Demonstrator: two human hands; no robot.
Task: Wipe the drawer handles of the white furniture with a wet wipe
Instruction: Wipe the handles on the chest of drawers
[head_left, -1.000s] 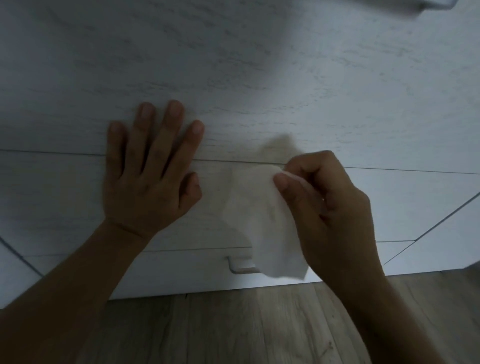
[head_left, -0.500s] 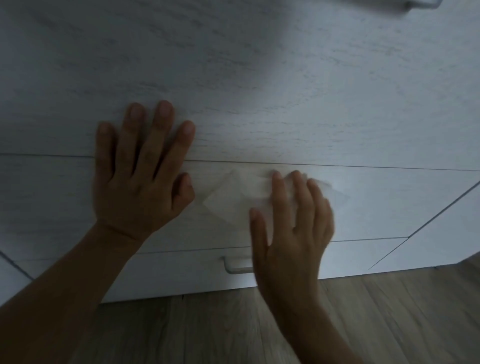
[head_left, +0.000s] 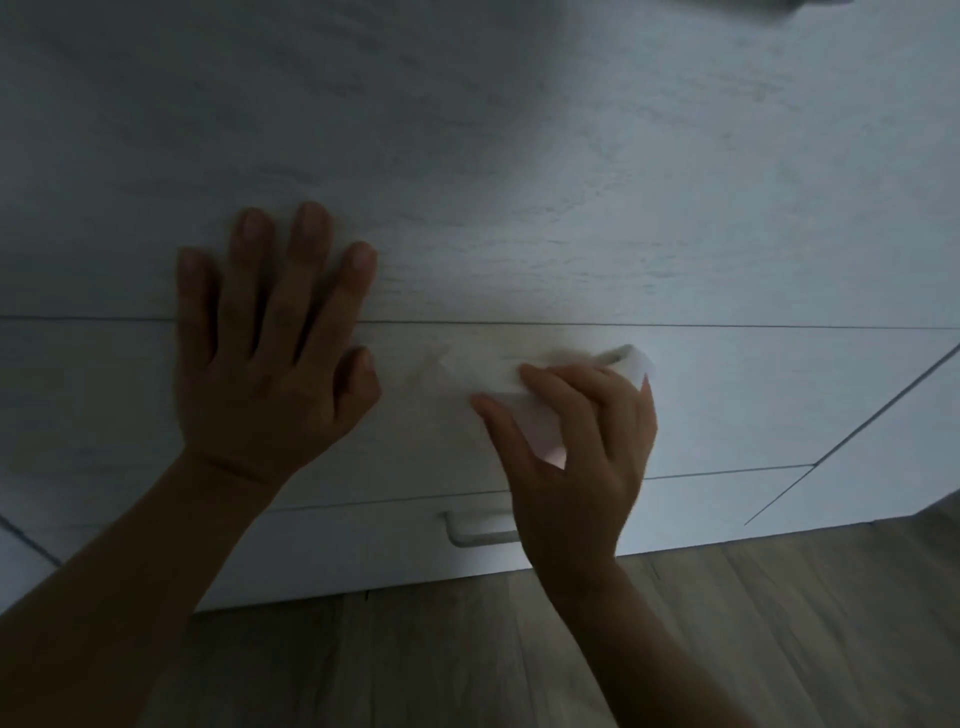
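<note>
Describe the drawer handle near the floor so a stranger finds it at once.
Look at the white furniture above the wooden floor. On its lowest drawer sits a pale handle, half hidden behind the right hand holding the wet wipe. Unlike the flat seams, it is a raised, rounded bar.

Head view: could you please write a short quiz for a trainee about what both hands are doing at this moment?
1. True or false: the left hand lies flat on the furniture.
2. Which hand grips the wipe? A. left hand B. right hand
3. Fill in: the visible handle sits low, just above the wooden ___.
Key: 1 true; 2 B; 3 floor.
</note>
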